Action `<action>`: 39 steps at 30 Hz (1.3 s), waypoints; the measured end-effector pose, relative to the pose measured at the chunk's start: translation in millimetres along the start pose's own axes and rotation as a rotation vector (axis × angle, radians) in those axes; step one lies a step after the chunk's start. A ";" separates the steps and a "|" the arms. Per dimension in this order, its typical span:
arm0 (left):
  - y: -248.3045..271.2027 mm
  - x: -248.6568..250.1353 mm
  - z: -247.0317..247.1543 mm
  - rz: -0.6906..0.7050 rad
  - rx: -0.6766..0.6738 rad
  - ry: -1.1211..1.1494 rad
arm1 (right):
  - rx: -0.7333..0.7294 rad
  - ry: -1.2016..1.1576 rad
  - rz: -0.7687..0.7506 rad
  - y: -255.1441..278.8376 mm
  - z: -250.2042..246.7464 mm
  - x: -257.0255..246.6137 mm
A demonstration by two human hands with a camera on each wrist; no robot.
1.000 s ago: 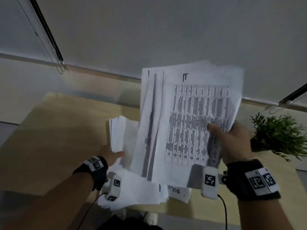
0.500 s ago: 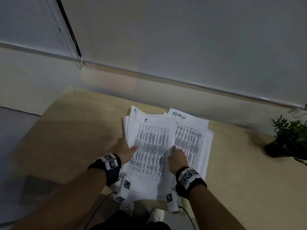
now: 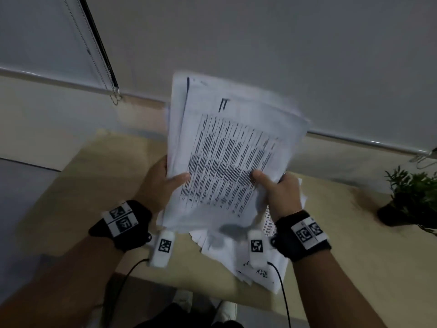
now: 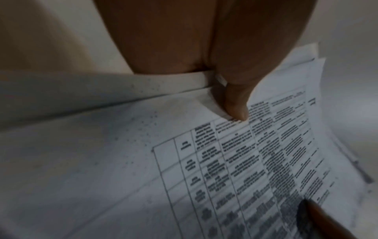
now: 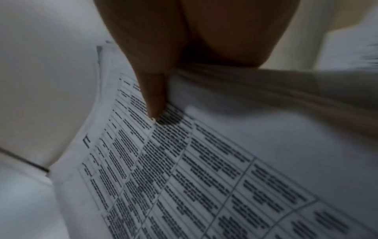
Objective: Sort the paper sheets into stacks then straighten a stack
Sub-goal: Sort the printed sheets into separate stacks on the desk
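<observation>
A thick stack of printed paper sheets (image 3: 227, 157) is held upright above the wooden table (image 3: 99, 185), its top sheet showing a table of text under the heading "IT". My left hand (image 3: 163, 181) grips the stack's left edge, thumb on the front sheet (image 4: 266, 161). My right hand (image 3: 276, 188) grips the right edge, thumb on the printed sheet (image 5: 204, 169). The fingers of both hands are hidden behind the stack. Other loose sheets (image 3: 257, 263) lie fanned on the table under my right wrist.
A small potted plant (image 3: 411, 197) stands at the table's right side. A white wall and a blind with its bead chain (image 3: 113, 91) rise behind the table. The table's near edge (image 3: 189, 284) is close to my body.
Half a second ago both hands pressed the sheets flat on the table. Now they have lifted a stack up off it, tilted upright. The camera has tilted upward.
</observation>
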State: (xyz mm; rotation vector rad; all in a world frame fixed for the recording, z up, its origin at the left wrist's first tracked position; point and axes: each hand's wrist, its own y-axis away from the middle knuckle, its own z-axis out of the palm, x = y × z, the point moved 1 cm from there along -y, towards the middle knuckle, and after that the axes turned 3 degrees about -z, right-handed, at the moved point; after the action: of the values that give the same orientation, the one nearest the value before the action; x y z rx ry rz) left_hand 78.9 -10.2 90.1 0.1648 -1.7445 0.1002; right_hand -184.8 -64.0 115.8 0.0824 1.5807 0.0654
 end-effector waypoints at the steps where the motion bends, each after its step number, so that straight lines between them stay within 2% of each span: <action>1: -3.2 8.8 0.3 0.052 0.026 -0.001 | 0.027 -0.055 -0.072 0.2 -1.0 -12.5; 3: -4.6 18.0 1.8 0.128 0.071 0.021 | 0.046 -0.096 -0.195 5.0 -1.6 -31.2; 7: 0.5 1.5 11.0 0.155 0.102 0.014 | 0.053 0.000 -0.232 13.0 5.0 -17.5; 11: -0.7 -22.0 24.9 0.052 0.142 -0.031 | 0.076 0.023 -0.219 12.3 11.6 -0.7; 15: -5.4 -36.5 37.5 -0.114 0.142 -0.050 | 0.079 0.037 -0.226 10.1 15.6 9.0; 17: -7.2 -35.9 36.6 -0.167 0.220 -0.038 | 0.068 0.043 -0.108 9.4 9.5 31.3; 18: -9.3 -33.4 32.3 -0.175 0.261 -0.036 | 0.093 0.139 -0.029 8.6 3.8 47.0; 19: -12.9 -30.6 27.2 -0.175 0.294 -0.044 | 0.142 0.325 0.073 6.2 -5.7 67.7; 21: -17.0 -24.7 10.3 -0.181 0.345 -0.079 | 0.248 0.721 0.388 4.8 -25.0 109.4; 23: -19.8 -22.5 -7.2 -0.175 0.348 -0.128 | 0.324 0.939 0.678 7.2 -31.6 139.4; 24: -20.1 -23.6 -15.6 -0.169 0.332 -0.154 | 0.335 0.983 0.738 9.4 -28.0 147.9; 26: -20.8 -27.0 -29.2 -0.174 0.299 -0.168 | 0.321 1.060 0.708 10.5 -19.3 158.8; 28: -19.1 -30.9 -41.5 -0.199 0.288 -0.163 | 0.219 1.111 0.626 7.3 -13.5 160.8; 31: -14.1 -37.6 -54.2 -0.225 0.292 -0.159 | 0.117 1.102 0.616 -2.5 -20.3 156.8; 35: -4.1 -44.7 -70.0 -0.257 0.329 -0.124 | 0.108 0.941 0.568 -7.0 -21.3 154.0; 39: 1.0 -50.0 -79.9 -0.258 0.325 -0.109 | 0.157 0.871 0.639 6.1 -23.0 148.2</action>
State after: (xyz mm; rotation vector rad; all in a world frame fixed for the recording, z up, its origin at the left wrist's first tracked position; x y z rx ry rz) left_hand 165.0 6.3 55.3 0.6410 -1.7915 0.1889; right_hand -209.3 -43.8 -30.9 0.7660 2.3662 0.5343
